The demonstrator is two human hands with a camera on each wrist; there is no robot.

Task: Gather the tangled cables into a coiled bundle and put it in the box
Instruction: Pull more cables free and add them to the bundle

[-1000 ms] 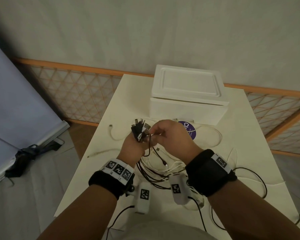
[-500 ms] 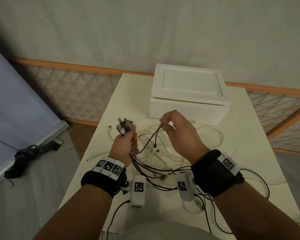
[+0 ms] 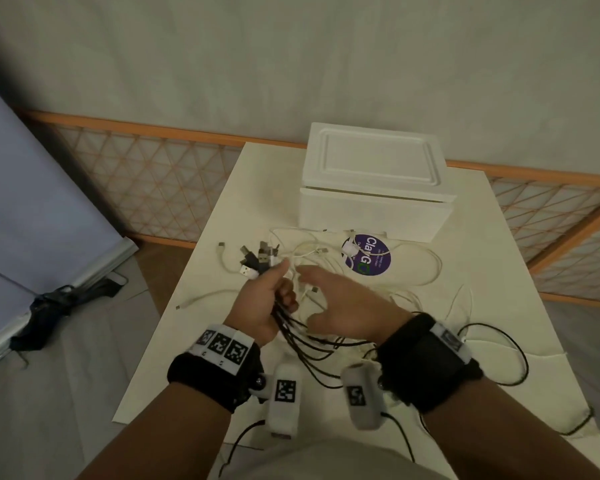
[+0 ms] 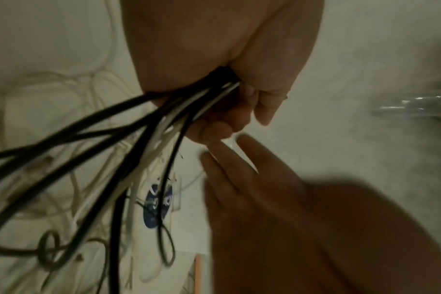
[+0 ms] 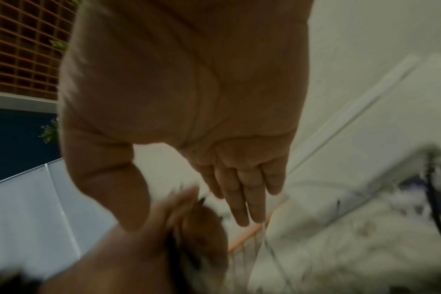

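My left hand (image 3: 269,299) grips a bunch of black and white cables (image 3: 309,344) (image 4: 144,127), with their USB plug ends (image 3: 258,259) fanned out above the fist. The cable lengths trail down toward me and across the table. My right hand (image 3: 329,296) (image 5: 242,191) hovers beside the left with straight fingers, holding nothing. More white cables (image 3: 413,268) lie tangled on the table in front of the white foam box (image 3: 374,188), whose lid is on.
A purple round sticker (image 3: 368,254) lies on the white table (image 3: 194,341) under the loose cables. Black cable loops (image 3: 510,358) reach the right table edge. An orange lattice fence (image 3: 146,181) runs behind. A dark strap lies on the floor at left (image 3: 59,306).
My right hand let go of the black cable it pinched and now hovers flat. The left hand with the plug bunch stays on the left, slightly lower.
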